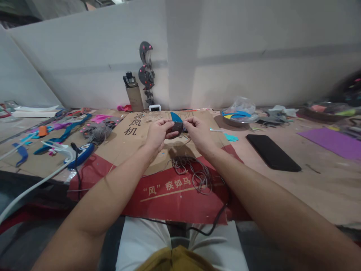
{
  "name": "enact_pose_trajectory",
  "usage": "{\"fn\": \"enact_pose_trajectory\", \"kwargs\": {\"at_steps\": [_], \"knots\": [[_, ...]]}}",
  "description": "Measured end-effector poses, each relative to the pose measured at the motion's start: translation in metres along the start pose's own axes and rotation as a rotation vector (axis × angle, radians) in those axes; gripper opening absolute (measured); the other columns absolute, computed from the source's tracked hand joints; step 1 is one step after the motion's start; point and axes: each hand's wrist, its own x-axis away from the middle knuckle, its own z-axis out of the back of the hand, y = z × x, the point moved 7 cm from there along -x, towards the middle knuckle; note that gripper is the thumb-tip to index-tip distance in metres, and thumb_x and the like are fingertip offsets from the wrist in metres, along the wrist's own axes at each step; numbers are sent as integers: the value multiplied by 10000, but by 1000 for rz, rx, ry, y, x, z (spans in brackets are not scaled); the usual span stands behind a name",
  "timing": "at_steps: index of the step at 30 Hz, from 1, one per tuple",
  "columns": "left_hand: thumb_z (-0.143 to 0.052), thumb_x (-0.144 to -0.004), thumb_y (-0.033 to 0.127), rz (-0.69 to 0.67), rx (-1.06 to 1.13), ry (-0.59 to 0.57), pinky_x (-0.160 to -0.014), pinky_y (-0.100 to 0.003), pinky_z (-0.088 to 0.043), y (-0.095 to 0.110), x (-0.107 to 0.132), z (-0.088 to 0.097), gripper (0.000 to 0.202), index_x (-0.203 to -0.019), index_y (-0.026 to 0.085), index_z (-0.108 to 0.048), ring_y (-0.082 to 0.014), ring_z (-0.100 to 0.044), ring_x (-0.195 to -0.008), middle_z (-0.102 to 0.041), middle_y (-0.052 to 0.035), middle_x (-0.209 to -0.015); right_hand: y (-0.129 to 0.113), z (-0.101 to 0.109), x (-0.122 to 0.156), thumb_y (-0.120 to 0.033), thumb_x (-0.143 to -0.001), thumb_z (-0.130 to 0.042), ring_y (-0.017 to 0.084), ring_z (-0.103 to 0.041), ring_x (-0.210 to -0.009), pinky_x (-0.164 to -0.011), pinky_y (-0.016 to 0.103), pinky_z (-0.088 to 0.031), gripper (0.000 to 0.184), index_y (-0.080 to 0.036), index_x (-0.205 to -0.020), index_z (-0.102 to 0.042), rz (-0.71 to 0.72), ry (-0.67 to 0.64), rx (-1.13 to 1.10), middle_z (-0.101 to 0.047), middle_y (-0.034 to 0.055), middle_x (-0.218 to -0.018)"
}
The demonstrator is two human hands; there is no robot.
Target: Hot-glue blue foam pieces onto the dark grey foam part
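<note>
Over the cardboard, my left hand [159,133] is closed on a small dark grey rounded piece [177,128], thumb on top and fingers curled beneath. My right hand [196,131] pinches at the right edge of the same piece, its fingertips pressed together. A blue curved, pointed shape [176,117] rises just above the grey piece; whether the two are joined I cannot tell. Below my hands lies a loose tangle of thin grey cord [196,171] on the red and brown cardboard sheet [180,207].
Leftward sit a white glue gun [60,148] with cable, blue strips [69,130] and a grey yarn bundle [98,131]. A bottle [134,94] stands by the wall, near a hanging dark string of crescents [146,75]. Rightward are a black phone [272,152], a bagged bowl [239,113] and a purple sheet [332,141].
</note>
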Motion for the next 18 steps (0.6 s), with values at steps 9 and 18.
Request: {"fn": "enact_pose_trajectory", "kwargs": {"at_steps": [9, 18], "knots": [[-609, -795, 76, 0, -1, -20, -611, -216, -563, 1, 2, -2, 54, -749, 102, -620, -103, -633, -639, -657, -43, -722, 6, 0, 0, -320, -726, -647, 72, -376, -532, -471, 216, -292, 144, -194, -720, -575, -73, -22, -152, -465, -43, -631], [-664, -770, 102, -11, 10, -32, -650, -234, -564, 1, 0, -1, 37, -756, 104, -629, -114, -643, -682, -675, -58, -779, -1, -2, 3, -268, -663, -688, 46, -364, -495, -441, 206, -259, 152, -183, -656, -562, -184, -51, -305, -485, -46, -625]]}}
